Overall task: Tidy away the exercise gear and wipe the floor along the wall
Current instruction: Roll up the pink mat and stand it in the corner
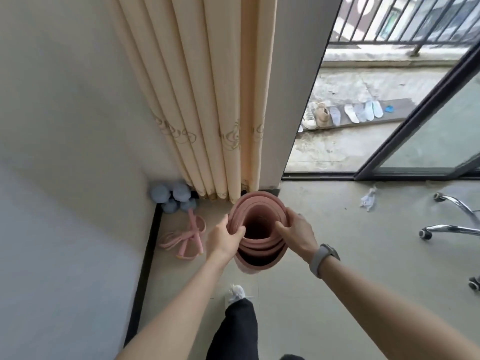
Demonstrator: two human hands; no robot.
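Note:
A pink rolled exercise mat (pixel 259 203) stands upright on the floor in front of the curtain, its open top end facing me. My left hand (pixel 224 236) grips the left rim of the roll, thumb inside. My right hand (pixel 296 231) grips the right rim, fingers curled over the edge; a grey watch sits on that wrist. In the corner by the wall lie two light-blue dumbbells (pixel 172 197). A pink skipping rope (pixel 185 236), tied in a bundle, lies on the floor just in front of them.
Cream curtain (pixel 207 100) hangs behind the mat. A black skirting (pixel 148 253) runs along the left wall. A crumpled cloth or paper (pixel 368 199) lies on the floor at right, near chrome chair legs (pixel 452 224). The balcony door (pixel 415 131) is open. My foot (pixel 235 294) is below the mat.

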